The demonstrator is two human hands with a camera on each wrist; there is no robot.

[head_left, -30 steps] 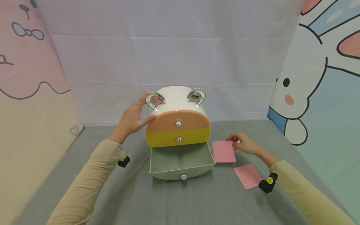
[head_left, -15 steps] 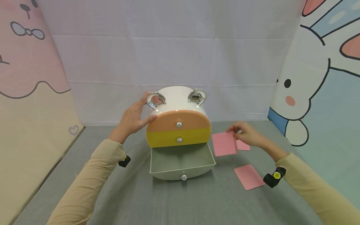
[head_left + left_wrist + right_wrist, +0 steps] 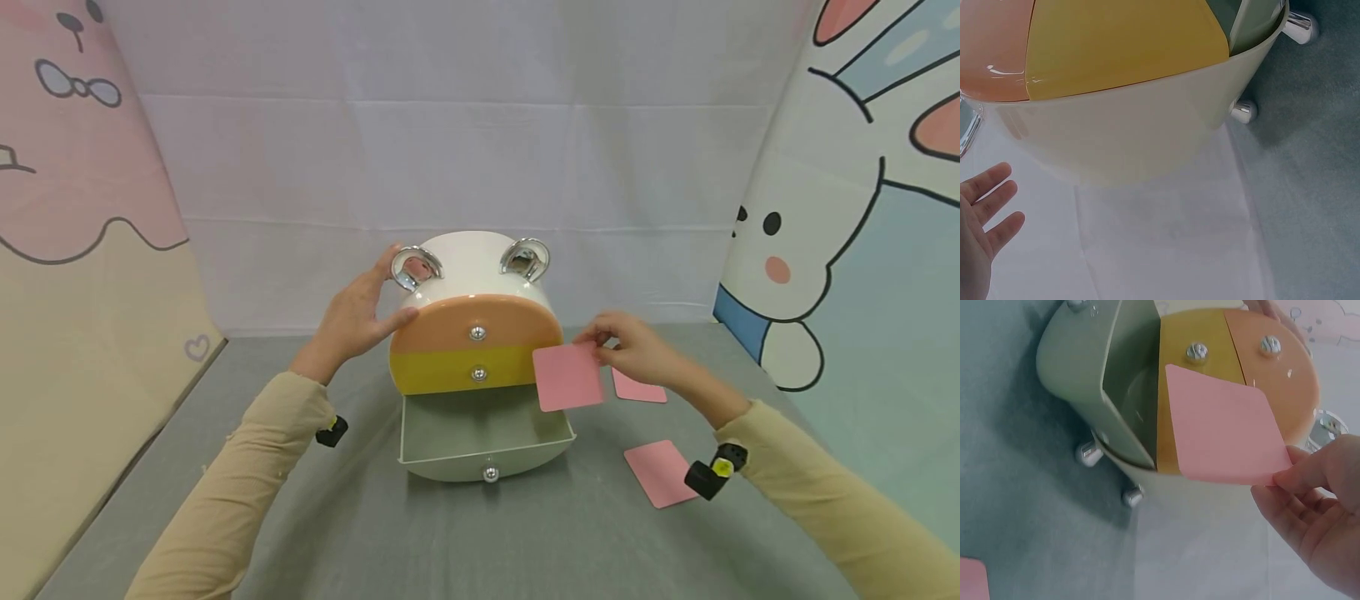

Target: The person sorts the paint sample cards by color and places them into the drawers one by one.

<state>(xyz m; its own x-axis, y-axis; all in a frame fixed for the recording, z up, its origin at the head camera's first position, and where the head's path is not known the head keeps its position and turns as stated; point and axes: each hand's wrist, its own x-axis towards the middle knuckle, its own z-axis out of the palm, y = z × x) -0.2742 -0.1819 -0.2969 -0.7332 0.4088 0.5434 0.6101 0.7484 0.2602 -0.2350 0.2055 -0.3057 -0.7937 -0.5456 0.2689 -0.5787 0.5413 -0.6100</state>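
A small white drawer cabinet (image 3: 468, 258) with silver ears stands mid-table. Its orange drawer (image 3: 435, 327) and yellow drawer (image 3: 431, 371) are closed, while the green bottom drawer (image 3: 450, 471) is pulled out with nothing seen in it. My left hand (image 3: 352, 317) rests at the cabinet's upper left side, fingers spread by the ear; the left wrist view shows these fingers (image 3: 999, 200) straight. My right hand (image 3: 630, 346) pinches a pink square card (image 3: 567, 379) by its corner, in the air at the right of the open drawer. In the right wrist view the card (image 3: 1222, 431) overlaps the yellow and orange fronts.
Two more pink cards lie on the grey tablecloth to the right: one card (image 3: 639, 390) behind the right hand, another card (image 3: 658, 473) nearer the front. A white cloth backdrop (image 3: 465, 158) hangs behind, with printed panels at both sides.
My right hand has lifted the pink card off the table and carried it left toward the open drawer, uncovering another card behind. My left hand and the cabinet stay put.
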